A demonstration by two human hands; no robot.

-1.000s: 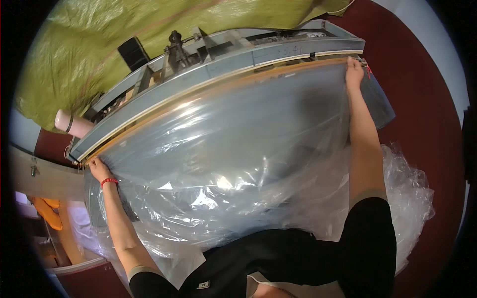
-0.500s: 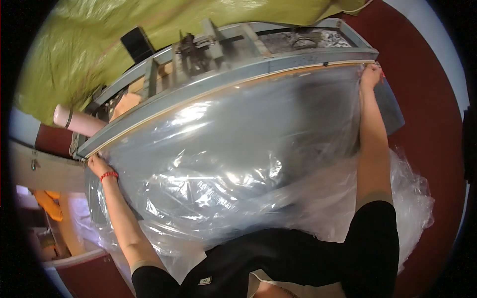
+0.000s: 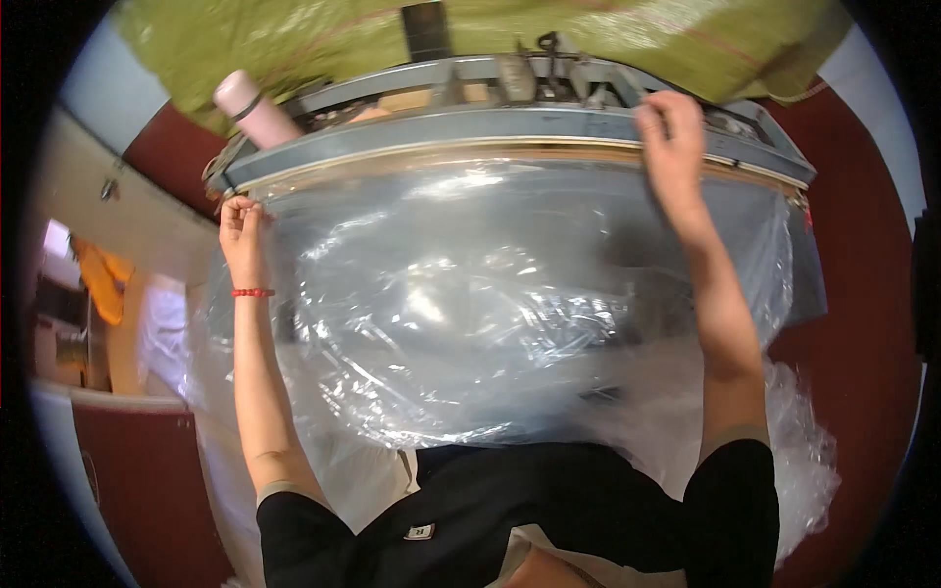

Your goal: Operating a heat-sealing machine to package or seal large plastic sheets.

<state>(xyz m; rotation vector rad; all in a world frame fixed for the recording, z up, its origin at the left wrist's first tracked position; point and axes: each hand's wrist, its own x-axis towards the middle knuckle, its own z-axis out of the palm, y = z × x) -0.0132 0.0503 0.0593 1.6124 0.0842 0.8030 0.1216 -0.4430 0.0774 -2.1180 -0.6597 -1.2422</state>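
A sheet of clear plastic film (image 3: 441,294) spreads before me, wrinkled and glossy, with its far edge along a long grey metal frame (image 3: 392,134). A pale strip with a brown band (image 3: 549,150) runs along the frame's near side. My left hand (image 3: 241,227), a red bead bracelet (image 3: 253,292) at its wrist, is closed at the film's far left corner, just below the frame's end; its fingertips are partly hidden. Over the frame's right half is my right hand (image 3: 674,139), its thumb and fingers apart and holding nothing. Whether it touches the frame, I cannot tell.
A pink bottle (image 3: 257,110) leans behind the frame's left end. Dark metal parts (image 3: 551,73) sit inside the frame. Behind it hang yellow-green sheeting (image 3: 323,39) and a black object (image 3: 426,31). More film (image 3: 794,470) bunches at the right, over dark red floor (image 3: 853,294).
My right hand has left the film's far right corner and moved left over the frame. The left hand stays near the left corner, slightly lower than the frame. The view has turned.
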